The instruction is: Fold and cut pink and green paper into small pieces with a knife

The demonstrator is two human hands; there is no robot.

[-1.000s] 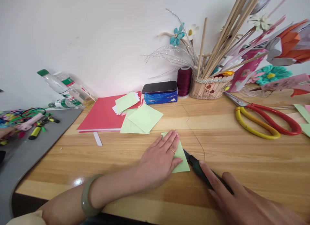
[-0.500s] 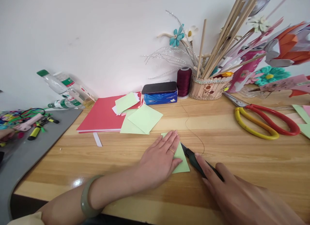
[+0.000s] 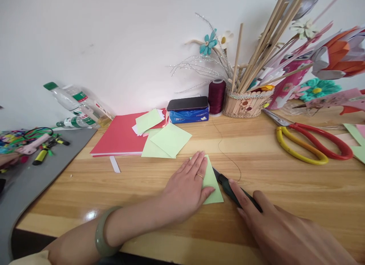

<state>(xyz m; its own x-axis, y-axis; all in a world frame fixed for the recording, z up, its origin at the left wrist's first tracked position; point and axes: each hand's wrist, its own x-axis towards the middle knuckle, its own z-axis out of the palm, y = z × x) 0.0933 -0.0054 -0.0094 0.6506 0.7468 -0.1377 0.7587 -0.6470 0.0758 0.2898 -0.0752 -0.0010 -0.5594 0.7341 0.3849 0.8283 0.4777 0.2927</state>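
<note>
The folded green paper point(image 3: 212, 181) lies flat on the wooden table point(image 3: 285, 189) in front of me, pinned under my left hand point(image 3: 188, 187), which is spread wide with the fingers pressing along its left side. My right hand point(image 3: 273, 230) grips a black-handled craft knife point(image 3: 228, 187), index finger stretched along the top, its tip touching the paper's right edge. I judge the risk to be the paper slipping or tearing if my left palm eases off, and my left thumb sits near the blade's path, so a skid could nick it. A thin wire point(image 3: 228, 158) curls just beyond the knife. Further back lie loose green squares point(image 3: 168, 141) on red card point(image 3: 119, 137), a tissue pack point(image 3: 189, 115), and red and yellow scissors point(image 3: 310, 145) to the right.
</note>
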